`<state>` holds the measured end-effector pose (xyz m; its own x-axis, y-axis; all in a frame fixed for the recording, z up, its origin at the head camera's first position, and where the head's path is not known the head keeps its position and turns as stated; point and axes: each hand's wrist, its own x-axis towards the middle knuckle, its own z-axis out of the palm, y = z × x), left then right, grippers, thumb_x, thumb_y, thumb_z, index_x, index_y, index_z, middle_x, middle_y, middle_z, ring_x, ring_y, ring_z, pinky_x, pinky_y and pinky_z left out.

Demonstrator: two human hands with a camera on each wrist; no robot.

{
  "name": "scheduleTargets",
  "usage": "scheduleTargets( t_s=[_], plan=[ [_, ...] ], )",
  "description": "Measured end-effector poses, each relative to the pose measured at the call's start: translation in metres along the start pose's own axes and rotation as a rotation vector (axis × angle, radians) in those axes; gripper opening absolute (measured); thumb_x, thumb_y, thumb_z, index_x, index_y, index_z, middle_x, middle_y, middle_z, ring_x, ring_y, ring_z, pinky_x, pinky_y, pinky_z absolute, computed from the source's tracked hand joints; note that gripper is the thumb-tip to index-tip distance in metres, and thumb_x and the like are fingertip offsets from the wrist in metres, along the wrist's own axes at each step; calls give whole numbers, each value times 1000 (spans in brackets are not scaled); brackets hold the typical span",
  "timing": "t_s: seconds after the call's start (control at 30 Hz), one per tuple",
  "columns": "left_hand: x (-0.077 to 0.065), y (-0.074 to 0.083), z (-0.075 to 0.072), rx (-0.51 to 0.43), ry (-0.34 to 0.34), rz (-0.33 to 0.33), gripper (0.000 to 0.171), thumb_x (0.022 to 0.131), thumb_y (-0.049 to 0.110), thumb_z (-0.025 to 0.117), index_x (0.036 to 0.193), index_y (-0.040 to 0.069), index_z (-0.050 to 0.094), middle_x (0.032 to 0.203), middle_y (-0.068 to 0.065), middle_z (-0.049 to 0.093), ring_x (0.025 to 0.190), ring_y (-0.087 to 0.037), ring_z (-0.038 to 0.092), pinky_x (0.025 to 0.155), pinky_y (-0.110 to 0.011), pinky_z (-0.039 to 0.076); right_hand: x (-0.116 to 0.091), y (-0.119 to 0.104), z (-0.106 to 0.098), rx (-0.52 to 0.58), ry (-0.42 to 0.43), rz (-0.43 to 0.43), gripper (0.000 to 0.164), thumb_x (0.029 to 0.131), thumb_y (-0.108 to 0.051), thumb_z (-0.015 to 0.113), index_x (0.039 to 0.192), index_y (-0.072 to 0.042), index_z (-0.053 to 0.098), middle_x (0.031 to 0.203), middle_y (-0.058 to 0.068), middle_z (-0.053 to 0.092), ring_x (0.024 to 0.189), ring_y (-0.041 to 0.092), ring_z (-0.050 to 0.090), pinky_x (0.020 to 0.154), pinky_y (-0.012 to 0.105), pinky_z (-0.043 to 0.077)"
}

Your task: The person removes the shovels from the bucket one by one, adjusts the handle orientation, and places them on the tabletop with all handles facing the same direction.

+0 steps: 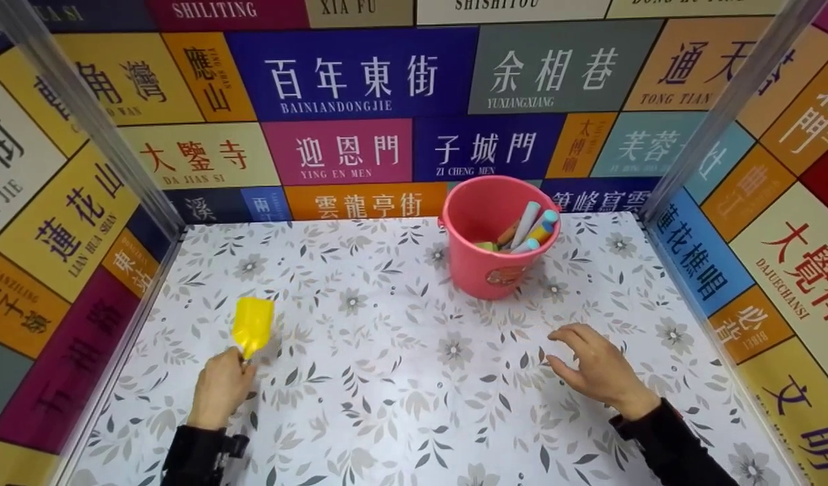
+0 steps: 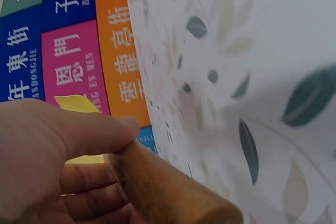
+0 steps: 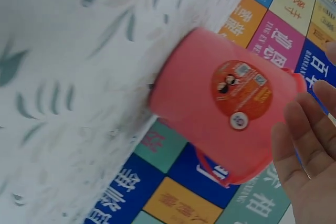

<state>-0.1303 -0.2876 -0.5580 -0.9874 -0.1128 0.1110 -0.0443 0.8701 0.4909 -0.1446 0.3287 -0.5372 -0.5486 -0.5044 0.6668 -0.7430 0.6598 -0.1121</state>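
Note:
My left hand grips a small yellow shovel by its handle, over the left part of the table. In the left wrist view, thumb and fingers curl round the wooden handle, and only bits of the yellow blade show behind them. To the right stands a pink bucket, upright, with several thick coloured sticks inside; their lower ends are hidden. Short of the bucket, my right hand holds nothing, its fingers loosely bent and apart from the bucket. A round orange sticker marks the bucket's side.
A white table with a leaf-and-flower print lies under both hands. Panels with coloured street-name signs rise at the back and both sides. The bucket stands close to the back panel.

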Motion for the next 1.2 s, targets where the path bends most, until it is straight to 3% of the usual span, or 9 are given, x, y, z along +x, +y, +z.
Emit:
scheduleTargets(
  t_s=[0.17, 0.27, 0.33, 0.47, 0.57, 0.7, 0.87, 1.1, 1.2],
  plan=[
    [14, -29, 10, 38, -67, -61, 16, 96, 6, 70, 94, -9, 67, 83, -28, 73, 67, -41, 69, 63, -58, 58, -19, 2, 3, -4, -7, 38, 53, 118, -48, 49, 110, -2, 73, 103, 12, 73, 84, 23, 67, 72, 30, 55],
    [22, -38, 11, 36, -138, -116, 20, 99, 8, 70, 100, -12, 68, 88, -32, 74, 72, -44, 72, 66, -57, 59, -24, 1, 5, -14, -21, 41, 34, 112, -35, 68, 110, -2, 73, 104, 12, 73, 88, 25, 71, 76, 33, 58],
    [29, -50, 17, 53, -149, -141, 21, 98, 11, 70, 98, -10, 70, 87, -30, 74, 71, -42, 71, 64, -54, 58, -26, 1, 5, -14, -32, 45, 24, 100, -21, 82, 111, -2, 73, 105, 12, 74, 90, 26, 72, 78, 33, 59],
    [36, -59, 19, 62, -158, -159, 20, 97, 14, 69, 93, -6, 70, 85, -27, 73, 70, -40, 69, 61, -49, 55, -26, -1, 6, -9, -51, 49, 42, 75, -4, 93, 112, -2, 73, 105, 11, 74, 91, 26, 73, 80, 34, 60],
    [35, -44, 5, 38, -184, -187, 22, 99, 11, 67, 99, -11, 70, 91, -33, 73, 75, -44, 70, 66, -54, 57, -25, -2, 7, -5, -59, 45, 46, 72, -2, 95, 113, -2, 73, 106, 11, 74, 91, 26, 73, 80, 34, 60],
    [33, -26, -7, 40, -200, -227, 26, 101, 10, 64, 104, -16, 69, 98, -39, 72, 85, -51, 72, 75, -63, 59, -25, -3, 8, 0, -63, 48, 47, 70, -1, 95, 112, -2, 73, 105, 10, 74, 90, 25, 73, 80, 33, 61],
    [29, -26, -11, 60, -216, -241, 26, 100, 8, 60, 99, -17, 68, 97, -41, 71, 88, -54, 74, 76, -65, 60, -25, -3, 10, 5, -57, 44, 47, 70, -2, 95, 111, -3, 73, 104, 10, 73, 88, 26, 72, 78, 34, 61],
    [32, -33, -7, 57, -185, -254, 23, 94, 10, 64, 86, -11, 67, 87, -36, 71, 78, -48, 71, 66, -59, 59, -24, -5, 9, 9, -54, 24, 25, 95, -15, 86, 112, -1, 73, 105, 11, 73, 90, 25, 74, 78, 34, 61],
    [32, -34, -5, 61, -164, -244, 21, 92, 10, 65, 82, -8, 66, 85, -35, 71, 76, -48, 71, 64, -57, 58, -23, -5, 9, 9, -55, 29, 25, 95, -15, 86, 112, -2, 73, 105, 11, 74, 90, 25, 74, 78, 33, 61]
  ],
)
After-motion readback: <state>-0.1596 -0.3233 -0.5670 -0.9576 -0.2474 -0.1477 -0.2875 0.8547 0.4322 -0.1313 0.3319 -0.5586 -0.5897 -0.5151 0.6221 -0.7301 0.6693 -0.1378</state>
